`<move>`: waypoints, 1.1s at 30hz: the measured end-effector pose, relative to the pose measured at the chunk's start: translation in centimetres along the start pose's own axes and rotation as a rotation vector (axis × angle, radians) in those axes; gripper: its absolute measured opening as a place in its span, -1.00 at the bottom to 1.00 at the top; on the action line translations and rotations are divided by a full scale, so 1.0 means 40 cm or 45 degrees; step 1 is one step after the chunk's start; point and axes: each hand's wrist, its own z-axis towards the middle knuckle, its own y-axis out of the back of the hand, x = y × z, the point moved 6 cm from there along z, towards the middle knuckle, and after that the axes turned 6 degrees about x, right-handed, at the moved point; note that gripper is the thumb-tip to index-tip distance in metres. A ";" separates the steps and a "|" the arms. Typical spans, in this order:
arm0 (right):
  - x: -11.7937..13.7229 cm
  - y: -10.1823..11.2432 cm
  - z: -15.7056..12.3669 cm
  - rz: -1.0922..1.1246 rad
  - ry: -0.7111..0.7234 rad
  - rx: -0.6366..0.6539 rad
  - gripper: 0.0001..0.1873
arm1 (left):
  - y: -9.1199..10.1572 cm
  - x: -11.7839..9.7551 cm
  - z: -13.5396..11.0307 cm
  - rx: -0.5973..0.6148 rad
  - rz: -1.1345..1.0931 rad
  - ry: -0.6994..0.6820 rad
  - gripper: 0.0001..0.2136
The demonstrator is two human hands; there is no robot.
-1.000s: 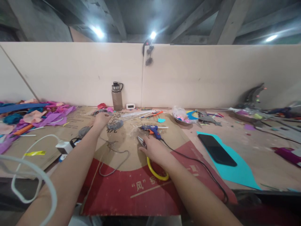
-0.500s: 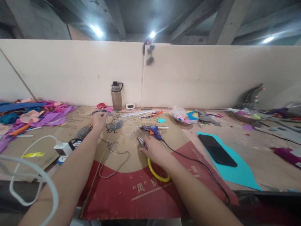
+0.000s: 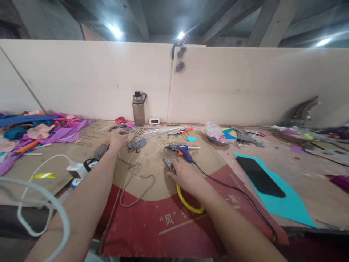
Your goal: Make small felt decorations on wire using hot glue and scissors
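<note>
My left hand (image 3: 117, 139) is stretched toward the back left of the cardboard, its fingers pinched together beside some grey scraps (image 3: 122, 127). Whatever is between those fingertips is too small to make out. My right hand (image 3: 187, 173) is closed over a pair of scissors (image 3: 169, 165), lying low on the cardboard. Their metal blades point away to the left, and a yellow handle loop (image 3: 188, 205) shows below the palm. Just beyond the right hand lies a blue glue gun (image 3: 183, 150) with its cord. Grey yarn (image 3: 139, 177) trails between my arms, leading toward a grey yarn ball (image 3: 100, 151).
A bottle (image 3: 138, 111) and a small white clock (image 3: 154, 121) stand by the partition. Coloured felt scraps (image 3: 40, 131) lie left, near a white charger (image 3: 77, 170) with cable. Rightward are a phone (image 3: 260, 176) on turquoise sheet and a bowl of trimmings (image 3: 218, 139).
The whole view has shifted slightly, so things appear a little further right. Both hands keep nearly the same places, the left still pinching and the right still on the scissors.
</note>
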 end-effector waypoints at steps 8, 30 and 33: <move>-0.003 -0.004 -0.001 0.002 0.021 -0.026 -0.60 | -0.011 0.008 0.001 0.007 -0.127 -0.027 -0.71; -0.005 -0.010 0.001 -0.004 0.031 -0.019 -0.53 | -0.031 0.032 0.007 0.010 -0.492 0.080 -0.67; -0.009 -0.014 0.002 -0.007 0.014 -0.032 -0.55 | -0.023 0.016 0.001 -0.046 -0.535 0.040 -0.70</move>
